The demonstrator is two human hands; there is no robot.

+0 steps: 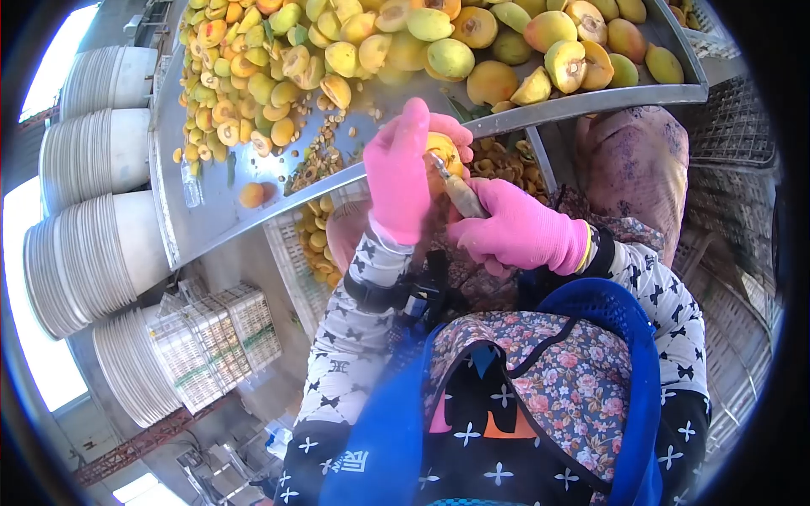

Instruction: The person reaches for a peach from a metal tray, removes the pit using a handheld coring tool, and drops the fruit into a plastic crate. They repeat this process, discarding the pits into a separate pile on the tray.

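Both my hands wear pink gloves and meet over the near edge of a metal table (215, 221). My left hand (400, 173) is wrapped round a yellow peach (445, 150), its thumb pointing up. In my right hand (527, 226) is a pitting knife (463, 196) with a pale handle. Its metal tip lies against the peach's cut flesh. Behind my hands, a big heap of yellow and green peaches (342, 57), many halved, covers the tabletop. Small pits and scraps (325, 139) are scattered on the metal just beyond my left hand.
A single peach (251, 196) and a clear plastic bottle (192, 184) sit toward the table's left side. Below the edge, a crate (291, 261) holds cut fruit (319, 244). Stacks of white round tubs (80, 253) stand at left, dark crates (734, 126) at right.
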